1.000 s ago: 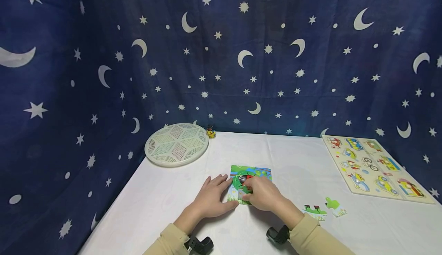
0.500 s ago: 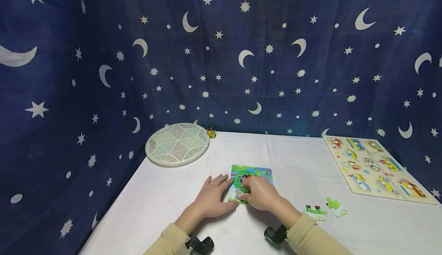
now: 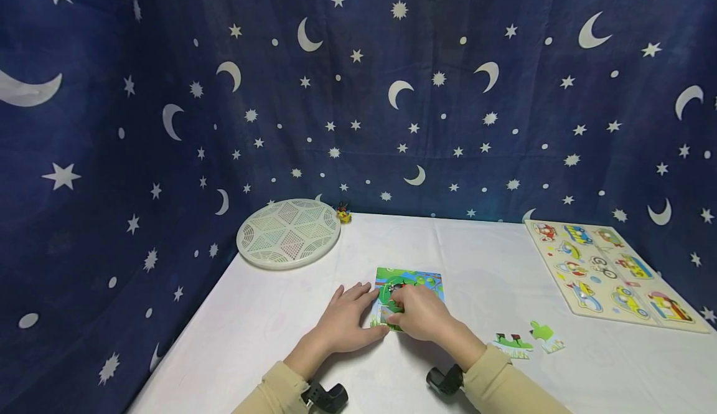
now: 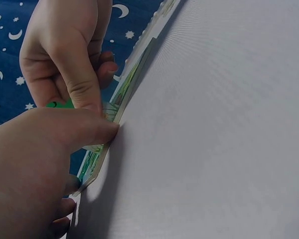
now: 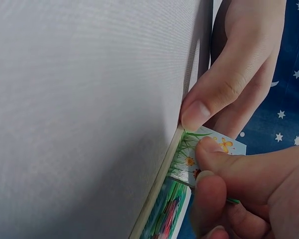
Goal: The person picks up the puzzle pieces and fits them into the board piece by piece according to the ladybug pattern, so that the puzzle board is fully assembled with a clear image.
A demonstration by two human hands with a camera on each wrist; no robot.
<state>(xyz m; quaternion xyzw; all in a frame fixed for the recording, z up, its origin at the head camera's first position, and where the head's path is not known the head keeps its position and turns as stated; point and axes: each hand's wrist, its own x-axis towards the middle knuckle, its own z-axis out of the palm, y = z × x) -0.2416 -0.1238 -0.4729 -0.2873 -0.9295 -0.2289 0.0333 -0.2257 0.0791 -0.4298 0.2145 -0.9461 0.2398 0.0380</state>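
Note:
A small square ladybug jigsaw puzzle (image 3: 386,275) lies on the white-covered table in front of me. My left hand (image 3: 346,324) rests at its left side, fingers spread, the thumb at the near left corner. Over the puzzle, my right hand (image 3: 424,315) pinches a puzzle piece (image 5: 183,166) between thumb and curled forefinger. Grass and orange flowers are printed on that piece, which stands tilted at the board's near edge in the right wrist view. The right fingers hide much of the ladybug. Two loose puzzle pieces, one with dark feet (image 3: 511,344) and one green (image 3: 544,334), lie to the right.
A round pale game board (image 3: 288,235) stands at the back left, beside a small yellow figure (image 3: 343,213). On the right lies a wooden picture board (image 3: 607,274) of vehicles. A starry blue curtain (image 3: 358,90) encloses the back and left.
My right hand has shifted slightly left over the puzzle with the pinched piece. The left hand keeps its place, and the loose pieces lie as before.

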